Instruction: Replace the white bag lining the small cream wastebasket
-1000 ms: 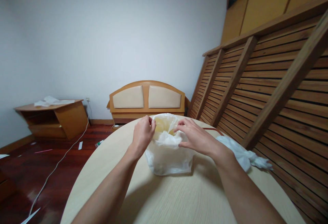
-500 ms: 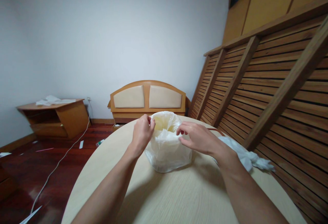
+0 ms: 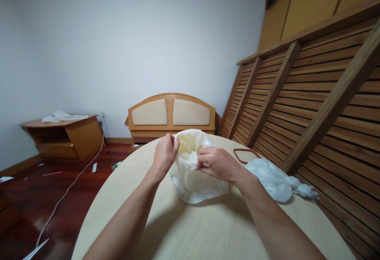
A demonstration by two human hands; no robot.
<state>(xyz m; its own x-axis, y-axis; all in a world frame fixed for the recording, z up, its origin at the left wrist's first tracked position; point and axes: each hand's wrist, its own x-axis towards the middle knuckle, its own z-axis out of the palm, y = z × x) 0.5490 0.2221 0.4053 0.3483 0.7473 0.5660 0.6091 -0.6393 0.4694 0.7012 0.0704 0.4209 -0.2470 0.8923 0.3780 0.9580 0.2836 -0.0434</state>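
A translucent white plastic bag (image 3: 197, 186) stands mid-table, draped over a container whose yellowish inside (image 3: 187, 143) shows through its mouth. My left hand (image 3: 166, 151) is closed on the bag's edge at the left of the opening. Bunched bag plastic at the near right of the mouth is pinched by my right hand (image 3: 215, 163). Right of the hands, a brown ring-shaped frame (image 3: 236, 155) with rounded corners lies flat on the table. Beside it rests a second white plastic bag (image 3: 270, 178), knotted or twisted at one end.
The round pale table (image 3: 118, 204) fills the foreground. Behind it is a headboard (image 3: 170, 109); a slatted wooden panel (image 3: 297, 105) leans on the right. At left, a low cabinet (image 3: 86, 137) bears papers, and a white cable (image 3: 69, 188) crosses the floor.
My right hand has moved left and closed on the bag's near edge, pulling at the plastic. The brown frame now shows more fully. My left hand keeps its place.
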